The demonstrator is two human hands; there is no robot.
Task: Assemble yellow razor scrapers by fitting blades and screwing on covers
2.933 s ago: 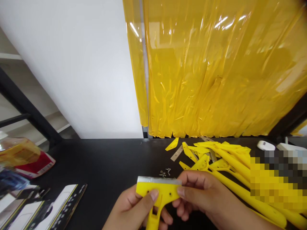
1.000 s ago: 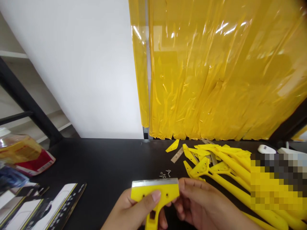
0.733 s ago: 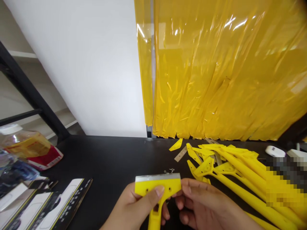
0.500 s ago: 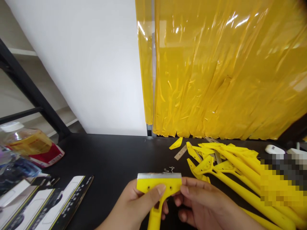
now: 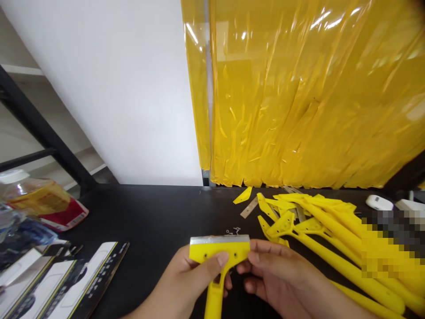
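A yellow scraper (image 5: 215,301) with a metal blade along its top edge is upright near the bottom centre. My left hand (image 5: 189,279) is closed round its head, the thumb lying across the front between two screw holes. My right hand (image 5: 282,274) pinches the right corner of the head between thumb and index finger, its other fingers curled below. Just beyond the blade lie small screws (image 5: 236,230). Yellow cover plates (image 5: 242,195) and a metal blade (image 5: 249,208) rest on the table farther back.
Several yellow scraper handles (image 5: 345,252) are piled on the black table (image 5: 149,217) at right. Printed cards (image 5: 96,274) and bottles (image 5: 49,199) stand or lie at left. A yellow film curtain (image 5: 282,102) and white panel (image 5: 133,88) rise behind.
The view has shifted slightly. The scraper's head is tilted a little, showing more of the blade. Both hands keep their grip on it.
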